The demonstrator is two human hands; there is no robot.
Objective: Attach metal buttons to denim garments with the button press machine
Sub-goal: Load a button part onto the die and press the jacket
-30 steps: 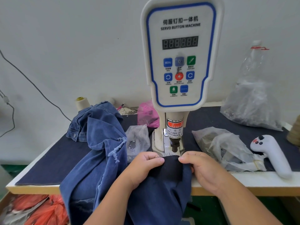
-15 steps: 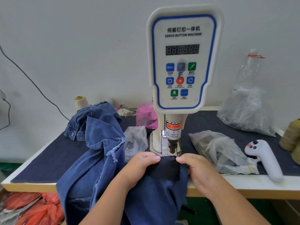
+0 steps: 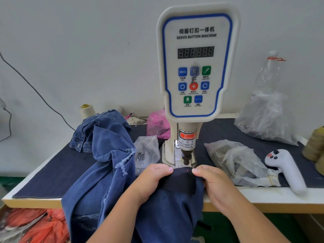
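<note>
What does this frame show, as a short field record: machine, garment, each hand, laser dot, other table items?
machine: button press upright on the table, display unlit
garment: denim draped over the table edge, dark folded edge just in front of the punch
left hand: pinches the fold's left side
right hand: pinches the fold's right side
laser dot: red, on the fold between the hands
other items: clear bags, pink bag, white controller, thread cone
</note>
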